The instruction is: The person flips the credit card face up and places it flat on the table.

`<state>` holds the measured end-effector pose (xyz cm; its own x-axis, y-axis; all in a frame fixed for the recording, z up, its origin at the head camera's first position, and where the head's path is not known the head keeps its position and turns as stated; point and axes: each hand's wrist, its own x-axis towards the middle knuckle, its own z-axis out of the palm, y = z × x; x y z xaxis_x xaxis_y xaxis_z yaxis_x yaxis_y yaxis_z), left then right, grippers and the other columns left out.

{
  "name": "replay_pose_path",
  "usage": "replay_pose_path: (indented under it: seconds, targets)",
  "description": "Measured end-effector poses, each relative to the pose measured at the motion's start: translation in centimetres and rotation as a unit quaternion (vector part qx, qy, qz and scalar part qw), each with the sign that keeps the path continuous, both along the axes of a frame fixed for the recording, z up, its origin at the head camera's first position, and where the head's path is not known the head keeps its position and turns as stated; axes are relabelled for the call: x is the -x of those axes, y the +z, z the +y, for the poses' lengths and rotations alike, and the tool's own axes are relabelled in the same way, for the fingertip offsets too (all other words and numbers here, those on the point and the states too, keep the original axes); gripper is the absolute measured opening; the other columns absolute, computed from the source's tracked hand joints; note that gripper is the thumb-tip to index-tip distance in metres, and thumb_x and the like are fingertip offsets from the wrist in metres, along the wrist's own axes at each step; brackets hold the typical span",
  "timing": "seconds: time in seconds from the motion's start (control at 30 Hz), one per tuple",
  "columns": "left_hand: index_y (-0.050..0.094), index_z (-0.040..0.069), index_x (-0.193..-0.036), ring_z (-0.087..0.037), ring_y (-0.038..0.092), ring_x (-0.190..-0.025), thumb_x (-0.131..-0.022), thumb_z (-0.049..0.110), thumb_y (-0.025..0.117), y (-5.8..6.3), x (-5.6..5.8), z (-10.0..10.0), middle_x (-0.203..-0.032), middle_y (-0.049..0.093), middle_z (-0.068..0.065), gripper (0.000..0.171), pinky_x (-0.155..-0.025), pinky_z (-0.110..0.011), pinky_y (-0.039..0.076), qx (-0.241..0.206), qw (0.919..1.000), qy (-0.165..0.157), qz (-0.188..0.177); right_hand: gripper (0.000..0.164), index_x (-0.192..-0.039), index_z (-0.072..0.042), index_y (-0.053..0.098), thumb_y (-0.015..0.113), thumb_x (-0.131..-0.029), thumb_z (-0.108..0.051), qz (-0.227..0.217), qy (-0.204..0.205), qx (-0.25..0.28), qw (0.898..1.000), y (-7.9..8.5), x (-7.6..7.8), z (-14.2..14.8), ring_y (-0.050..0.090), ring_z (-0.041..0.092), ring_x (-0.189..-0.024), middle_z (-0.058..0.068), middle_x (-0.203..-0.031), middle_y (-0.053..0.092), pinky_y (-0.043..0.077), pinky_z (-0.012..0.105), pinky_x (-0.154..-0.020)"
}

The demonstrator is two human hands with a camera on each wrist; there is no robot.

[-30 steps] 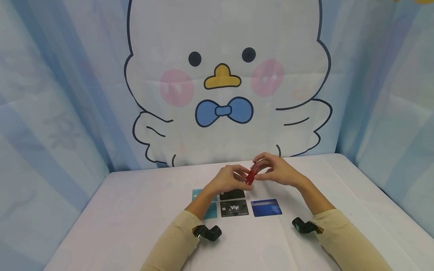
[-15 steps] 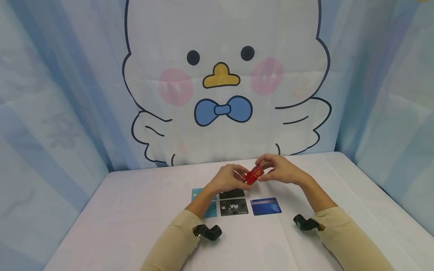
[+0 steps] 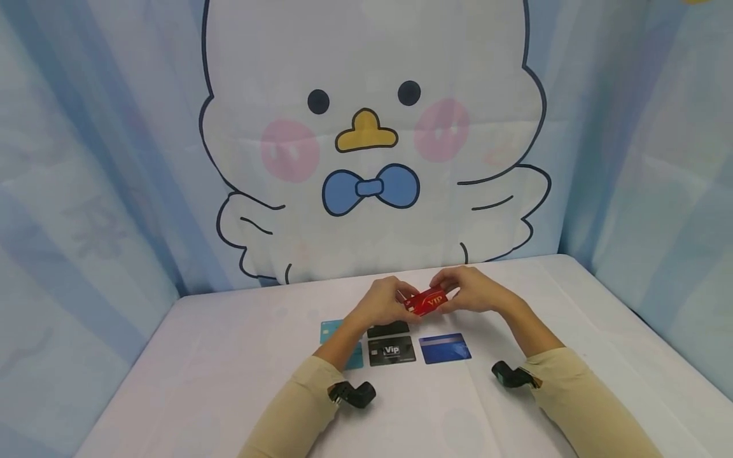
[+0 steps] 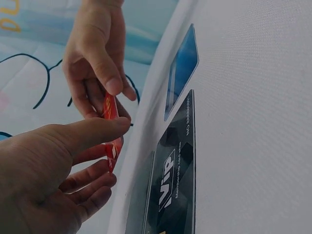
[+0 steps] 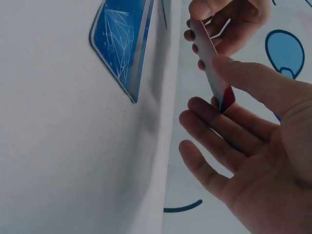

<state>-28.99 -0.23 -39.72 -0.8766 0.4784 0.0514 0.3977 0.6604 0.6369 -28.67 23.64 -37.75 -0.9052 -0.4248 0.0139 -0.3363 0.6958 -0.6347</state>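
A red card with gold "VIP" lettering (image 3: 428,301) is held tilted above the far part of the table, between both hands. The left hand (image 3: 382,302) pinches its left end, with the thumb in front in the left wrist view. At the other end, the right hand (image 3: 472,289) grips it between thumb and fingers; the right wrist view shows the card's pale back (image 5: 208,56). Below lie a dark "Vip" card (image 3: 392,352), a second dark card (image 3: 389,330) behind it and a blue card (image 3: 445,350) to the right.
Two light-blue cards, one farther back (image 3: 329,329) and one nearer (image 3: 356,360), lie left of the dark ones, partly hidden by the left forearm. A white cloth covers the table (image 3: 240,369). A printed curtain (image 3: 366,57) stands close behind its far edge.
The red card has turned from nearly edge-on to show its lettered front and now lies flatter. The right hand has shifted slightly and the left has barely moved. The cards on the table stay put.
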Motion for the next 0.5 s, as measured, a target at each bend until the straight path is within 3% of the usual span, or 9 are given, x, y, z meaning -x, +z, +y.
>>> replay_pose_path:
  seconds: [0.5]
  targets:
    - [0.074, 0.014, -0.128, -0.015, 0.065, -0.1, -0.081, 0.026, 0.091, 0.4, 0.6, 1.2, -0.116, 0.074, -0.003, 0.052, -0.084, -0.027, 0.06, 0.051, 0.9983, -0.021, -0.018, 0.048, -0.12, -0.007, 0.071, 0.091, -0.077, -0.017, -0.008, -0.016, -0.066, 0.998, -0.2, 0.0, -0.2, 0.066, 0.032, -0.113, 0.012, -0.117, 0.072, 0.061, 0.046, -0.091]
